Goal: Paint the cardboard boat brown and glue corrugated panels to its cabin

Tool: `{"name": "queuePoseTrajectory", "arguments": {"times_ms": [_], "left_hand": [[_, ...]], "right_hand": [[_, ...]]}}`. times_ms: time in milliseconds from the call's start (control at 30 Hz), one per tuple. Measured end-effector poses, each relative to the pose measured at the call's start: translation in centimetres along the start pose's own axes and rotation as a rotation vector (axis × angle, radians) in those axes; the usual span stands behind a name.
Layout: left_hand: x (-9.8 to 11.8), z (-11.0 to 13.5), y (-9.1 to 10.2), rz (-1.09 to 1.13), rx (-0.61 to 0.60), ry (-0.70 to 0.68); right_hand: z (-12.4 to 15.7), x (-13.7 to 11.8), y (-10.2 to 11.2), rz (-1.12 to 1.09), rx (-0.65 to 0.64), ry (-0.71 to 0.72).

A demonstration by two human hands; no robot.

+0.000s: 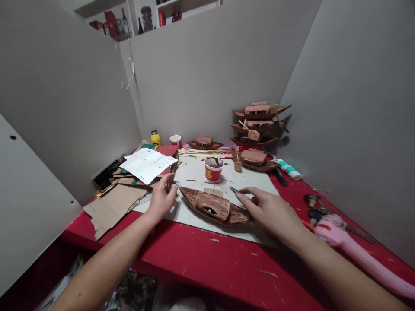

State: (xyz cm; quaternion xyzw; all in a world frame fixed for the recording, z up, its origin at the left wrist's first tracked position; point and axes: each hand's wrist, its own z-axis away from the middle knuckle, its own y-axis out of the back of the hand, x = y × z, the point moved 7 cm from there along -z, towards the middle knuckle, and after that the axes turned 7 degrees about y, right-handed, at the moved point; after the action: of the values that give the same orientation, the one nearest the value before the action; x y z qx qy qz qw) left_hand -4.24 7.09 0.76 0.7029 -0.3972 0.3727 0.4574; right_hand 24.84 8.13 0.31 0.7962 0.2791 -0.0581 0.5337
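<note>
model boat (210, 206) lies between the fingers, long axis left-right; left hand (161, 199) released, just off 1 end; right hand (270, 211) released, nearer, on the other.

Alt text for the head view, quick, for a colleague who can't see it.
The left hand and right hand flank a brown model boat lying on a white sheet on a red table. Behind it stand a red-and-white cup and stacked model boats; a pink tool lies at right.
</note>
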Motion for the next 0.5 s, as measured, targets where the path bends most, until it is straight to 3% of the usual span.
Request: {"name": "queuePoseTrajectory", "arguments": {"times_ms": [233,500], "left_hand": [[0.8,-0.2,2.3,0.011,0.175,-0.055],[1.8,0.0,3.0,0.026,0.253,-0.081]], "right_hand": [[0.0,-0.1,2.2,-0.15,0.228,-0.009],[0.8,-1.2,4.4,-0.217,0.448,0.066]]}}
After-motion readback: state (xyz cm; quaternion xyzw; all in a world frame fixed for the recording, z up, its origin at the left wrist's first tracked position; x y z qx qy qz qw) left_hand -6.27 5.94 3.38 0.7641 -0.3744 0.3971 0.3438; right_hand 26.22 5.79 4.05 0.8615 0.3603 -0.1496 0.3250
